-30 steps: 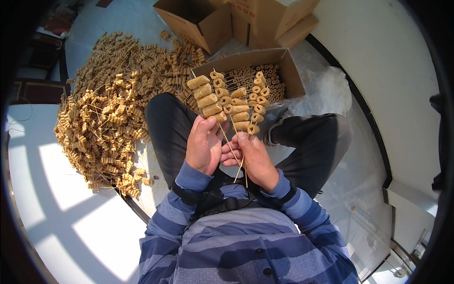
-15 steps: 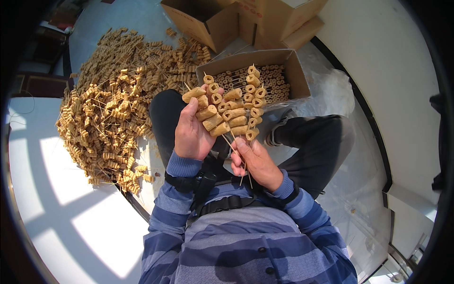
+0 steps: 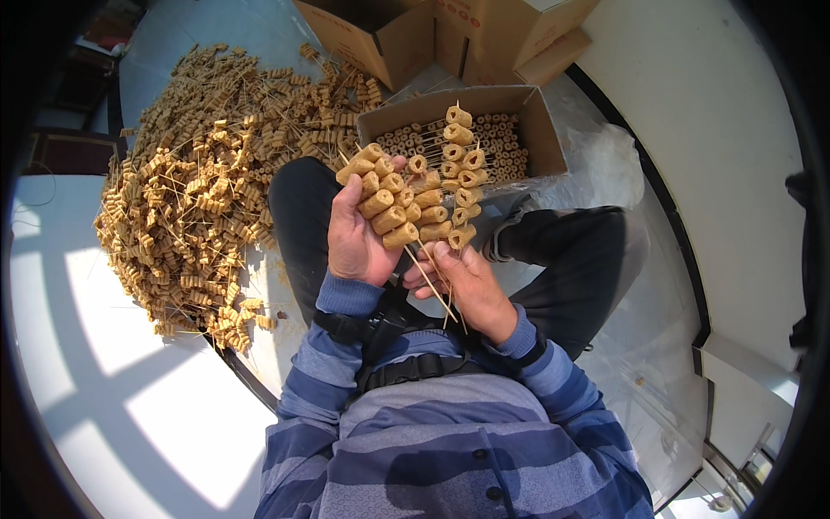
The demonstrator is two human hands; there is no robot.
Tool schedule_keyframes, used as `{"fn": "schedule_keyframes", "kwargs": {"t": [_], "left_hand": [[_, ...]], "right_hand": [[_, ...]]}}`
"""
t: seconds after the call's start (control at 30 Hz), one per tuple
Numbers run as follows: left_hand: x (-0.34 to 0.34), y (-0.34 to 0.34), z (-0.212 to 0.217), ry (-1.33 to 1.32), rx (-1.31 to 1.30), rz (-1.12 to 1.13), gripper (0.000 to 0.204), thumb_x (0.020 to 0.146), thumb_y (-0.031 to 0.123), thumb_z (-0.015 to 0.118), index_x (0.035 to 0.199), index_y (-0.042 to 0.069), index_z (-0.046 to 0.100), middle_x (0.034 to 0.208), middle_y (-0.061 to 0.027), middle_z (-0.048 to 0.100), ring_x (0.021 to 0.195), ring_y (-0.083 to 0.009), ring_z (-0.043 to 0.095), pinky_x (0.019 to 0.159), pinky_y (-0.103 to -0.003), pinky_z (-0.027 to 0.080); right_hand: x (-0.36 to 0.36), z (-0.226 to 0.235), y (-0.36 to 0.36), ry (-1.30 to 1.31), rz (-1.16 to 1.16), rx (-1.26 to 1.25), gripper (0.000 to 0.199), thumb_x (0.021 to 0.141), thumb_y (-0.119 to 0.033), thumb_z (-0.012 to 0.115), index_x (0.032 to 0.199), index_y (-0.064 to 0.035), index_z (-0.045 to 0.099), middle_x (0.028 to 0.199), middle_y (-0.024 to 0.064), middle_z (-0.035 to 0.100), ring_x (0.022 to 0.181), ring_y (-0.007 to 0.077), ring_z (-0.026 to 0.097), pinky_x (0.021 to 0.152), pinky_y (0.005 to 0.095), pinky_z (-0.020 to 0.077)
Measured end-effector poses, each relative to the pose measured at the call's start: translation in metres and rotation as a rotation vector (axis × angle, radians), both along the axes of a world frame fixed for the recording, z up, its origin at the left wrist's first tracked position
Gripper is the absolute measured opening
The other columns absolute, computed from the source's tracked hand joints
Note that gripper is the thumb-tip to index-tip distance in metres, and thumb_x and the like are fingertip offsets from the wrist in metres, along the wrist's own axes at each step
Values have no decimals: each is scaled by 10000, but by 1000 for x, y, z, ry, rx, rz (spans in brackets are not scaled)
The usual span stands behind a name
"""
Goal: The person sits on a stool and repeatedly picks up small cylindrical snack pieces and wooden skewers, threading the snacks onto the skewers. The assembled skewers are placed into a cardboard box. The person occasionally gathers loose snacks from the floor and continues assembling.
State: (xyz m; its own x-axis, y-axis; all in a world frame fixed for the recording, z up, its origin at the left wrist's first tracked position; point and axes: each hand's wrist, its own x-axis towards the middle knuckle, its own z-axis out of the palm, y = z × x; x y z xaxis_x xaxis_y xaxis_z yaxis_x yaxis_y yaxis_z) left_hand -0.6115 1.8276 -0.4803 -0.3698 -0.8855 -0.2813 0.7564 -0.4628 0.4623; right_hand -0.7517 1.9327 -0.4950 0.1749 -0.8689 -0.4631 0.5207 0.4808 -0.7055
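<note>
Several thin wooden skewers threaded with tan, hollow tube-shaped pieces [image 3: 399, 216] are gathered between my hands, in front of my lap. My left hand [image 3: 359, 238] is closed round the left side of the bunch, its thumb resting on the pieces and its other fingers hidden behind them. My right hand [image 3: 471, 285] pinches the bare lower ends of skewers, thumb on top. The skewers on the right [image 3: 467, 177] stand a little apart from the bunch, pointing away from me. Just beyond is an open cardboard box [image 3: 549, 130] with rows of similar skewered pieces, ends up.
A large heap of loose filled skewers [image 3: 199, 208] covers the floor at my left, reaching towards the box. More open cartons [image 3: 484, 43] stand at the far side. Clear plastic sheeting [image 3: 609, 160] lies beside the box, along the wall. My bent legs [image 3: 575, 259] flank the work.
The pieces in my left hand have drawn into a tighter, fuller bunch. The right-hand skewers have turned slightly, and my right fingers have curled further round the skewer ends.
</note>
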Motion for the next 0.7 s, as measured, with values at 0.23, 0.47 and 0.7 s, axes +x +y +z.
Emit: {"fn": "schedule_keyframes", "kwargs": {"t": [0.23,0.47,0.7], "left_hand": [[4,5,0,85,13,-131,497,1039,332,421,1419,13,429,1400,-193,539,1283,-354,535,1112,-534,409],[-6,8,1,-25,-12,-117,533,1029,348,430,1424,-10,416,1381,-195,550,1249,-343,567,1081,-493,456],[1,6,-4,-73,21,-45,569,975,400,453,1376,0,503,1321,-159,592,1098,-311,630,964,-459,521]], "right_hand": [[-9,-1,-5,84,94,-22,407,1093,-349,427,1271,11,488,1015,163,680,919,235,694,782,326,579],[-8,6,-7,139,113,-17,404,1093,-357,423,1278,-4,491,1040,149,682,931,228,695,786,320,584],[-11,9,-9,184,3,-93,428,1095,-379,414,1290,-7,497,1053,110,653,974,185,674,726,291,560]]}}
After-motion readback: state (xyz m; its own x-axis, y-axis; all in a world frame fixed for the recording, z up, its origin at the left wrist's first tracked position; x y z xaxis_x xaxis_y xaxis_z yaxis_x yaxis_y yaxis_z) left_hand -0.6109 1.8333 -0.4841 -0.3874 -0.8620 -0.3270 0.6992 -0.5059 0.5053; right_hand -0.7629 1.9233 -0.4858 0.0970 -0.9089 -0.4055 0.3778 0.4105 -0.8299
